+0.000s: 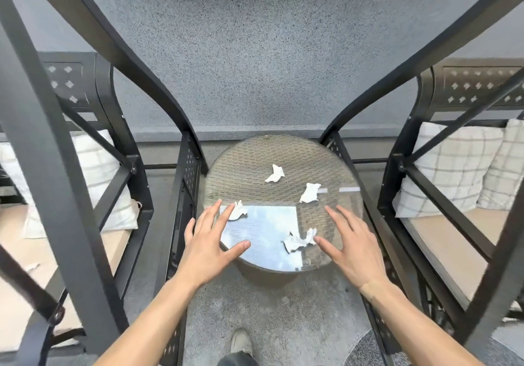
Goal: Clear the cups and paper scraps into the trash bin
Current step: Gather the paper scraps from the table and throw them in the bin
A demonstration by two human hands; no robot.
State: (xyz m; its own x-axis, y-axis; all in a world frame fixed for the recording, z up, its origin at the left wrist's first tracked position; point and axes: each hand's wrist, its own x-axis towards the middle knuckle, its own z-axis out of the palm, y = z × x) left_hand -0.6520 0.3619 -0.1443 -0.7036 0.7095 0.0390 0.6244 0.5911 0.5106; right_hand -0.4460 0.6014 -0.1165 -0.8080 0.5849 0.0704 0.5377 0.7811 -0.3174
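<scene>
A: Head view, largest items first. What frames the scene?

B: A speckled grey wall [255, 53] fills the upper field. Two black metal chairs flank the centre: the left chair [93, 144] and the right chair [425, 150], each with a tan seat cushion and checked white pillows. The pillow on the left chair [96, 172] leans against the backrest; two pillows on the right chair [453, 164] stand side by side.

A: And between the chairs?

B: A round tabletop [243, 164], woven wicker under a glass pane, with a bright reflection on its near half. Below it lies grey textured floor [269, 309], and a shoe [241, 341] shows at the bottom edge.

A: Location of the task items?

B: Four crumpled white paper scraps lie on the tabletop. The far scrap [275, 174] sits near the centre. The right scrap [310, 193] lies nearer and to the right of it. The left scrap [237, 212] lies at the left side, partly behind the fingers of the left hand. The near scrap [299, 240] lies close to the front rim, just beside the right thumb.

A: State of each grip?

B: Left hand [211, 238]: fingers straight and spread, palm down over the left rim of the tabletop, holding nothing. Right hand [350, 245]: fingers likewise straight and spread, palm down over the right front of the tabletop, holding nothing. Whether either palm touches the glass cannot be told.
</scene>
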